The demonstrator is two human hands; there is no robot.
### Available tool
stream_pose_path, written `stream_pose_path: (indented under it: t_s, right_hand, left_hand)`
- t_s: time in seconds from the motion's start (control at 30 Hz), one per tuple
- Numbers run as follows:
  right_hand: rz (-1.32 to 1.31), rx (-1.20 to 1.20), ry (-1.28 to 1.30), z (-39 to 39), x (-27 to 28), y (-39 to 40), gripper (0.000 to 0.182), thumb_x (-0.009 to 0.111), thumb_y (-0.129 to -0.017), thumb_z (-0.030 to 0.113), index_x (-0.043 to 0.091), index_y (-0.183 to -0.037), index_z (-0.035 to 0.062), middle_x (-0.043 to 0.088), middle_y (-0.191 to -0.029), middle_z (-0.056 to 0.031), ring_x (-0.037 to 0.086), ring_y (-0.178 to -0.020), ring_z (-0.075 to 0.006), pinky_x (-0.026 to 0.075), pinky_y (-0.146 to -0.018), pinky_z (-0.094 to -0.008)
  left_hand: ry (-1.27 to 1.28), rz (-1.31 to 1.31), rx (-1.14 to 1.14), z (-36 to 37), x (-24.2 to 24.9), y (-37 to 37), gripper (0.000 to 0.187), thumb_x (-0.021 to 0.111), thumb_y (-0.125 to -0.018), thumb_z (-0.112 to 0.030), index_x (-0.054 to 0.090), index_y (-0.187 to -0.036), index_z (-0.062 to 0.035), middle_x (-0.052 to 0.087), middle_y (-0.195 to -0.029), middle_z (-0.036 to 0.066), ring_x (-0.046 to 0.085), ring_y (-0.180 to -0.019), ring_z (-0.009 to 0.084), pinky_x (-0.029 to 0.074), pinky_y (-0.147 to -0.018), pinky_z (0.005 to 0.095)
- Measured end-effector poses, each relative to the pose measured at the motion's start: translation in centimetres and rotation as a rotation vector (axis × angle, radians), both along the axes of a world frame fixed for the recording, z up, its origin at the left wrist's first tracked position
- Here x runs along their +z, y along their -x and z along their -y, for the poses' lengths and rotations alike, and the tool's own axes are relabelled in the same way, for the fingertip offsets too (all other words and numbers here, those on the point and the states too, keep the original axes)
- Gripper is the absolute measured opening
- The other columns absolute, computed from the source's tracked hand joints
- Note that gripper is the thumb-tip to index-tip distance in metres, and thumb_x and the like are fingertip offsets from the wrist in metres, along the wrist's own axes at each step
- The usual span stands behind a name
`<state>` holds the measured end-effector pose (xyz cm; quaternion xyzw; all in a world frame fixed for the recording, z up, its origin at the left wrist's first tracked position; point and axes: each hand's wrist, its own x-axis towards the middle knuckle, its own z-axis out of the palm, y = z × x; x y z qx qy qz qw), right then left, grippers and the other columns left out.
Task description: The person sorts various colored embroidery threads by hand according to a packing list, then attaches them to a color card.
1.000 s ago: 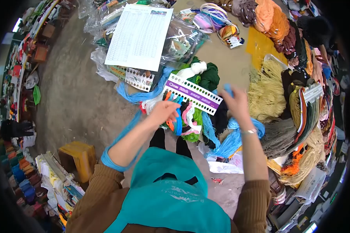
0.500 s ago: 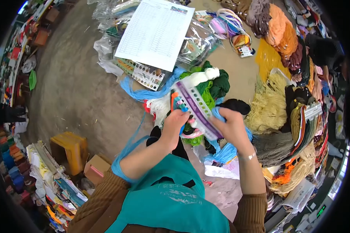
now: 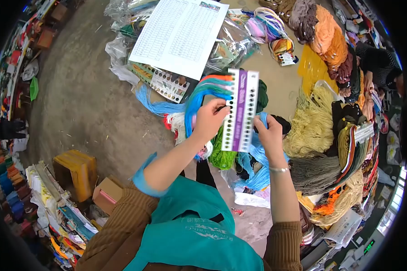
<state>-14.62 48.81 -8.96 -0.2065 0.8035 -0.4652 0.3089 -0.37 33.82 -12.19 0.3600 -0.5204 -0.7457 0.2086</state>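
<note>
A white thread card (image 3: 240, 110) with a purple middle band and a row of holes down each long side stands nearly upright before me. My left hand (image 3: 210, 121) pinches its left edge. Threads in orange, pink, green and blue (image 3: 202, 94) hang from the upper left holes. At the card's right edge, my right hand (image 3: 270, 134) has its fingers closed on light blue thread (image 3: 263, 118). Below lie bright green skeins (image 3: 222, 156) and more light blue skeins (image 3: 257, 177), partly covered by the card and my hands. A blue band of thread (image 3: 145, 177) rests around my left forearm.
A printed sheet (image 3: 178, 38) lies on plastic bags at the back, above a sample card (image 3: 167, 85). Cream (image 3: 314, 119), grey (image 3: 314, 174) and orange skeins (image 3: 323, 29) fill the right. A yellow box (image 3: 75, 174) stands at lower left. Another person (image 3: 375, 63) is at far right.
The card has turned from a slant to nearly upright and moved up. Its coloured threads now spread out to the left. My left hand has moved up along with it.
</note>
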Motion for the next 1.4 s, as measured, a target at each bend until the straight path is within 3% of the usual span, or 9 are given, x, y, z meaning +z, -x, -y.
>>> stream_pose_path:
  t_s: [0.1,0.3,0.4,0.67,0.73,0.93,1.07,1.17,1.4]
  right_hand:
    - [-0.052,-0.030,0.001,-2.0,-2.4,1.0,0.013,0.065,-0.090,0.017,0.065,-0.087,0.0037,0.064,-0.075,0.0022,0.045,-0.062,-0.0010,0.035,-0.054,-0.0191]
    - [0.526,0.264,0.026,-0.5,5.8,-0.1,0.007,0.067,-0.088,0.012,0.066,-0.090,0.0056,0.063,-0.075,0.0037,0.040,-0.055,0.0001,0.030,-0.048,-0.0179]
    - [0.605,0.396,-0.010,1.6,7.5,-1.1,0.009,0.068,-0.087,0.011,0.067,-0.092,0.0030,0.057,-0.073,0.0070,0.043,-0.060,-0.0003,0.033,-0.050,-0.0190]
    - [0.685,0.542,-0.167,3.4,8.1,-1.4,0.012,0.072,-0.083,0.009,0.067,-0.091,0.0002,0.060,-0.074,0.0044,0.049,-0.066,-0.0013,0.039,-0.057,-0.0185]
    - [0.732,0.529,-0.204,3.3,7.1,-1.4,0.016,0.073,-0.082,0.009,0.066,-0.093,0.0002,0.060,-0.075,0.0039,0.051,-0.067,-0.0016,0.040,-0.057,-0.0188]
    - [0.470,0.357,0.067,3.7,4.6,-3.7,0.035,0.078,-0.078,0.013,0.061,-0.107,0.0056,0.065,-0.079,-0.0018,0.058,-0.065,-0.0051,0.046,-0.054,-0.0249]
    - [-0.196,0.408,0.018,3.3,2.6,-5.3,0.038,0.078,-0.075,0.012,0.064,-0.111,0.0094,0.064,-0.073,-0.0093,0.063,-0.060,-0.0170,0.048,-0.053,-0.0294]
    - [-0.568,0.514,0.094,3.0,1.6,-5.3,0.043,0.076,-0.073,0.008,0.065,-0.115,0.0090,0.063,-0.070,-0.0111,0.061,-0.056,-0.0276,0.048,-0.050,-0.0322]
    - [-0.609,0.427,0.189,3.3,-1.3,-5.0,0.027,0.072,-0.076,0.002,0.068,-0.104,0.0021,0.066,-0.074,-0.0124,0.062,-0.057,-0.0244,0.049,-0.053,-0.0295]
  left_hand:
    - [0.148,0.134,-0.155,0.2,-6.1,-0.9,0.023,0.068,-0.085,-0.011,0.063,-0.101,0.0036,0.070,-0.090,0.012,0.066,-0.080,0.0152,0.050,-0.071,0.0272]
    - [0.812,0.148,-0.204,0.8,2.7,-4.0,0.030,0.073,-0.079,-0.016,0.066,-0.105,-0.0031,0.062,-0.098,0.012,0.057,-0.097,0.0309,0.045,-0.086,0.0389]
    - [0.557,-0.204,-0.422,0.6,7.2,-3.2,0.049,0.071,-0.079,-0.009,0.059,-0.127,-0.0065,0.059,-0.115,0.011,0.056,-0.107,0.0265,0.045,-0.090,0.0361]
    - [0.734,-0.088,-0.532,1.4,5.0,-3.4,0.029,0.071,-0.081,-0.011,0.067,-0.108,-0.0039,0.064,-0.102,0.006,0.060,-0.095,0.0208,0.047,-0.082,0.0321]
    - [0.386,-0.022,-0.468,1.3,5.2,-3.4,0.020,0.070,-0.085,-0.014,0.067,-0.100,-0.0013,0.065,-0.094,0.002,0.060,-0.086,0.0143,0.046,-0.073,0.0281]
    - [-0.795,-0.035,-0.226,0.5,2.5,-3.2,0.018,0.063,-0.093,-0.017,0.065,-0.091,0.0007,0.063,-0.097,0.001,0.056,-0.082,0.0092,0.045,-0.068,0.0266]
    - [-0.321,0.062,-0.298,0.3,1.6,-3.4,0.015,0.063,-0.092,-0.015,0.064,-0.090,0.0001,0.062,-0.097,0.003,0.057,-0.084,0.0091,0.045,-0.069,0.0263]
    - [0.455,0.123,-0.261,-0.1,1.6,-3.7,0.011,0.064,-0.092,-0.012,0.063,-0.089,-0.0012,0.062,-0.088,0.002,0.057,-0.078,0.0065,0.045,-0.062,0.0242]
    - [-0.087,0.100,-0.218,0.9,-0.2,-4.1,0.016,0.063,-0.092,-0.016,0.063,-0.096,0.0001,0.063,-0.082,0.004,0.058,-0.071,0.0088,0.047,-0.063,0.0244]
